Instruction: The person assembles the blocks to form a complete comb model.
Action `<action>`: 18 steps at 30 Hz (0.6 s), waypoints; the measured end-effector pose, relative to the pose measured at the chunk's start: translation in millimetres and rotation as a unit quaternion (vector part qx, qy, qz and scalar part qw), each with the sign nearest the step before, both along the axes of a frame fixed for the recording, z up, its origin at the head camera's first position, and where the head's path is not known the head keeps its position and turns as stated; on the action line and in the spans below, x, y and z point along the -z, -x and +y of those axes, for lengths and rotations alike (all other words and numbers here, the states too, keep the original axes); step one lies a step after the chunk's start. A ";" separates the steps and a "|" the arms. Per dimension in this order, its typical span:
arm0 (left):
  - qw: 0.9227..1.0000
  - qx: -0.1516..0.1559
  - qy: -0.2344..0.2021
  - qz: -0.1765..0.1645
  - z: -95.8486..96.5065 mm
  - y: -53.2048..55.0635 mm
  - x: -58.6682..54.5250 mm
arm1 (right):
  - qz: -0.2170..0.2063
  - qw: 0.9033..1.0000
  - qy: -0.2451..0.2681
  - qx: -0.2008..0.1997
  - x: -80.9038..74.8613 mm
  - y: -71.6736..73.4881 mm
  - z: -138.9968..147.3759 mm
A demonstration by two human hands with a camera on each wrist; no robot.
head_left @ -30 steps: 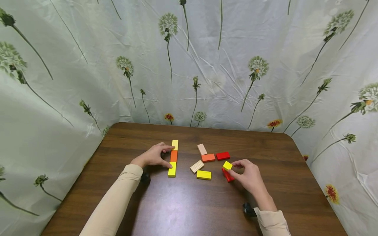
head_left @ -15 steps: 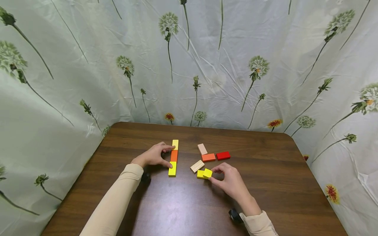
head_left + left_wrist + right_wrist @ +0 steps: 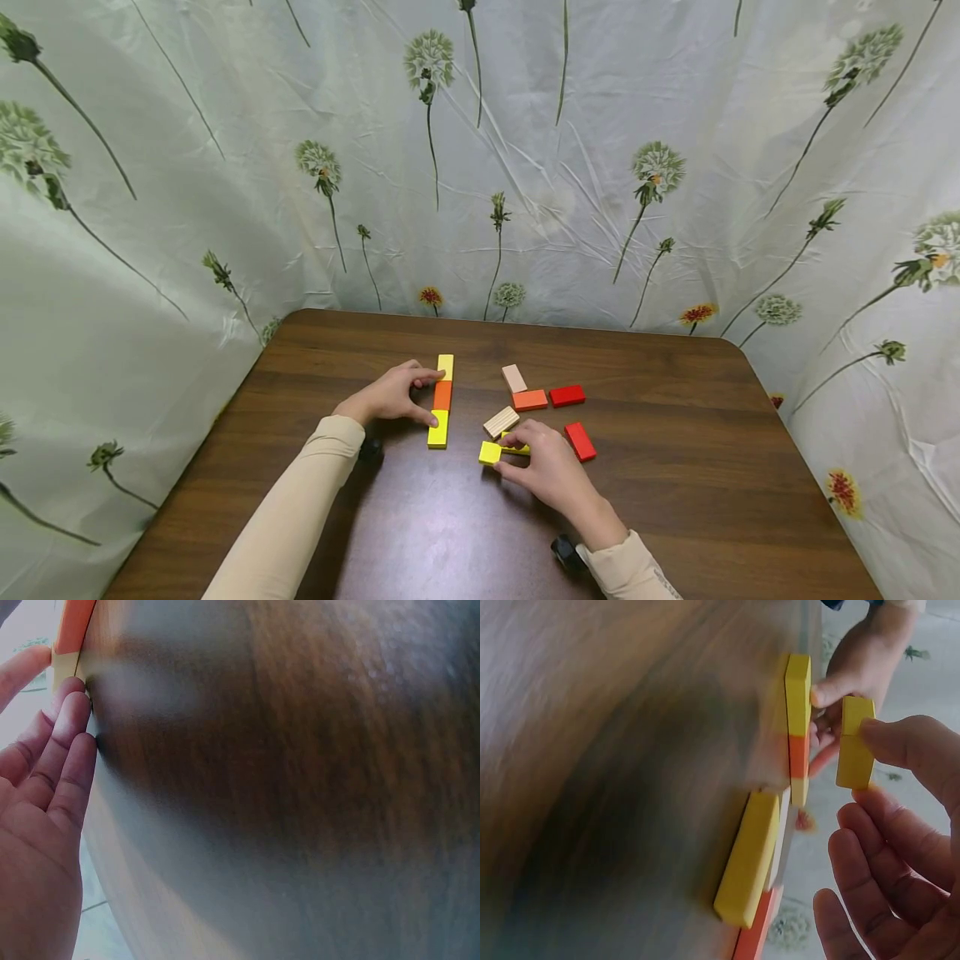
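My left hand (image 3: 390, 396) rests beside a straight row of three blocks. Its index finger touches the far pale yellow block (image 3: 447, 363), and its thumb lies on the near bright yellow block (image 3: 437, 435). An orange block (image 3: 442, 396) sits between these two. With thumb and index fingertips my right hand (image 3: 551, 467) pinches a small yellow block (image 3: 855, 759), held above the table; a line crosses its face in the right wrist view. Partly hidden behind the right hand in the head view, another yellow block (image 3: 748, 859) lies flat on the wood.
Right of the row lie a striped natural-wood block (image 3: 501, 422), a pale pink block (image 3: 513, 379), an orange-red block (image 3: 530, 401) and two red blocks, one farther back (image 3: 567, 396) and one nearer (image 3: 580, 442). The brown table (image 3: 675, 500) ends at a dandelion-print curtain (image 3: 555, 167).
My right hand has carried the small yellow block leftward, from over the nearer red block past the flat yellow one, towards the row. The left hand has kept its place.
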State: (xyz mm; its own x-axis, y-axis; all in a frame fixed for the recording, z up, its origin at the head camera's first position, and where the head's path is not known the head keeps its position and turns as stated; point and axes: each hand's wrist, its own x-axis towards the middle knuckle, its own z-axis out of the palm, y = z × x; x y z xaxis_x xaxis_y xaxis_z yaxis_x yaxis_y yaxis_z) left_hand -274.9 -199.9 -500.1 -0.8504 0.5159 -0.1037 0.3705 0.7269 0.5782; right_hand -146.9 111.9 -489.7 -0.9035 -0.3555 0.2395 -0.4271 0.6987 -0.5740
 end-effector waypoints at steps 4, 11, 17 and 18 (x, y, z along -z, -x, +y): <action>1.000 0.000 0.002 -0.001 0.1 0.7 0.3 | -0.011 1.000 0.004 -0.022 1.1 0.7 -9.6; 1.000 -0.001 0.000 0.003 -0.4 0.7 0.9 | -0.040 0.998 -0.013 -0.053 2.7 2.6 -27.6; 1.000 0.002 -0.001 0.007 -0.6 0.0 1.2 | -0.060 0.995 -0.024 -0.076 4.2 4.3 -40.5; 1.000 0.003 -0.002 0.008 -0.6 -0.1 1.2 | -0.062 0.995 -0.026 -0.078 4.7 4.7 -42.3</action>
State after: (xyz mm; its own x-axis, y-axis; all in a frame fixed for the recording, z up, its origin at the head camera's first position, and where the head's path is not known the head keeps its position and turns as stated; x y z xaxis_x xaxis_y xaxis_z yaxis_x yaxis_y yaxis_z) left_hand -274.8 -200.5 -501.3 -0.8491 0.5209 -0.0881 0.3839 0.7230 0.5743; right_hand -151.6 69.6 -494.4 -0.8578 -0.5025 0.1076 -0.4608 0.6594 -0.5940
